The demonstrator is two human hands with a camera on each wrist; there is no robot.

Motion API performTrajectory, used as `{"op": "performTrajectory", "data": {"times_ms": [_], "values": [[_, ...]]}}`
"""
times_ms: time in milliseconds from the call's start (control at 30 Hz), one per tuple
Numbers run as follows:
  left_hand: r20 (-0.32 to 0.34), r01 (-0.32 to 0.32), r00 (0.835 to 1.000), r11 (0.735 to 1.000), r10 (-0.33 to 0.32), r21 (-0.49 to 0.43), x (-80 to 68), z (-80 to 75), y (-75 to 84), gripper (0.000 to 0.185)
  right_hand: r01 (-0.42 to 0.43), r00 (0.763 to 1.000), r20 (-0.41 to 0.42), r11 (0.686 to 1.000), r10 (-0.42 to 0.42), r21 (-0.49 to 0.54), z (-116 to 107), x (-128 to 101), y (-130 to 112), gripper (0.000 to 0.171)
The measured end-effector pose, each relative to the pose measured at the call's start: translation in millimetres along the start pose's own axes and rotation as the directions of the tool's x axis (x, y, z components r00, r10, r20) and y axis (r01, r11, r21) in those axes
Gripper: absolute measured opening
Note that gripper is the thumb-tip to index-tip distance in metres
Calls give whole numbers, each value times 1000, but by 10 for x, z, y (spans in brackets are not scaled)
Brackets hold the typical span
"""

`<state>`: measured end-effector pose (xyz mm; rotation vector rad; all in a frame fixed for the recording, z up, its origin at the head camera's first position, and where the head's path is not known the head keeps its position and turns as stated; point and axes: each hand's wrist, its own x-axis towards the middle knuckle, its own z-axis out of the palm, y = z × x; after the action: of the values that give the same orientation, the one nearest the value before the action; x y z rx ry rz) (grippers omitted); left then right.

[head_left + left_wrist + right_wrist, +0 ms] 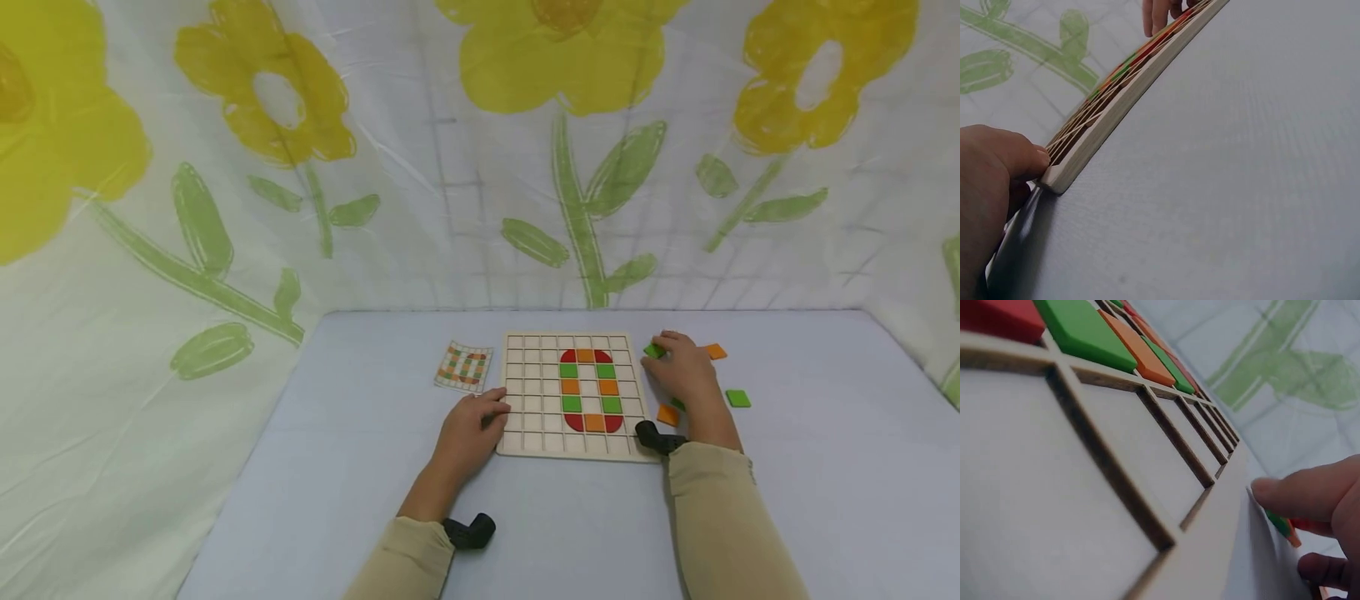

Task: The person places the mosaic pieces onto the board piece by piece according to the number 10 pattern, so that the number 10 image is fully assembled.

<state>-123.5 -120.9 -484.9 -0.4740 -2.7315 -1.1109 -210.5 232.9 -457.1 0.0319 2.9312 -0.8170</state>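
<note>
A pale wooden grid board (534, 442) lies on the table, with red, orange and green pieces (609, 387) set in a closed ring on its right half. At the board's left edge my left hand (468, 429) rests with its fingertips, and its thumb (1025, 156) touches the frame near a corner. My right hand (684, 367) is just beyond the right edge. Thumb and fingers there pinch a green square tile (654, 350), partly covered by the fingertips. In the right wrist view the thumb (1297, 490) hides most of what lies behind it.
A small printed pattern card (463, 367) lies left of the board. Loose tiles are scattered around the right hand: an orange one (715, 351), a green one (738, 398) and another orange one (667, 415). Behind the table hangs a flowered curtain (405, 250).
</note>
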Motion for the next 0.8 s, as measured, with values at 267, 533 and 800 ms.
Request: {"op": "performTrajectory", "data": {"times_ms": [267,533,800], "values": [[-13,-10,1000,1000,10,4,-17,1,-6,16,-39,999,12,995,38,87,-92,-50,-11,47],[-9,-14,1000,1000,14,1,0,2,3,16,-119,993,0,984,120,132,-123,-80,43,50],[-15,-28,1000,1000,28,-4,5,-23,22,16,-99,995,27,988,96,117,-129,-54,45,51]]}}
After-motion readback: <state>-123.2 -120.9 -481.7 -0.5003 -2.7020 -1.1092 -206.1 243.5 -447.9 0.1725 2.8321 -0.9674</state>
